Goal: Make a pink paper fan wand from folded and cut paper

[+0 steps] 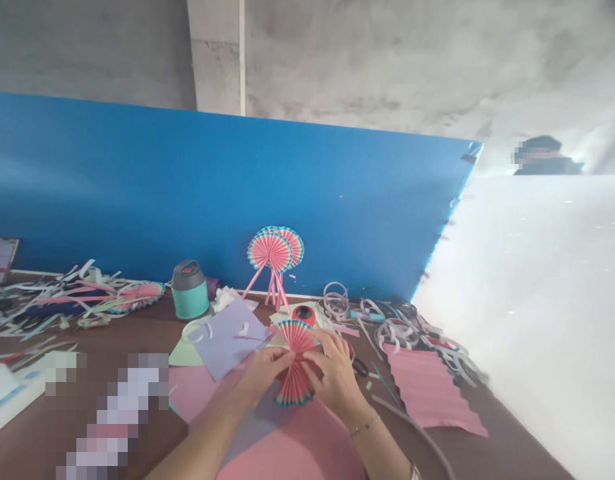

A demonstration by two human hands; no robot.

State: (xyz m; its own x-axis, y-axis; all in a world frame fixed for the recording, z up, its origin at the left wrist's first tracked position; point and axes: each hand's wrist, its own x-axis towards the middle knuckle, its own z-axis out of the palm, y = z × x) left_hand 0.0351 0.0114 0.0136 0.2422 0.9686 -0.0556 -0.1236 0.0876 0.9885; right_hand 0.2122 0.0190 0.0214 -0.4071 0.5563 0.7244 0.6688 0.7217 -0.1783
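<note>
On the brown table (137, 333) close in front, I see both hands meeting on a pleated pink fan (296, 335) with striped edges. The left hand (262, 377) pinches its middle from one side and the right hand (334, 380) from the other, fingers closed on the folds. The fan sits over a flat pink sheet (312, 447). A lilac sheet (227, 343) lies just beside the left hand, a pleated pink sheet (427, 393) lies to the right, and finished fans (274, 250) lean against the blue board (137, 187) behind.

Both hands, left hand (261, 375) and right hand (336, 375), pinch a pink pleated paper fan (296, 363) over pink paper sheets (307, 447) on the near brown table (32, 447); finished pink paper fans (274, 251) lean against the far blue board (187, 193).
</note>
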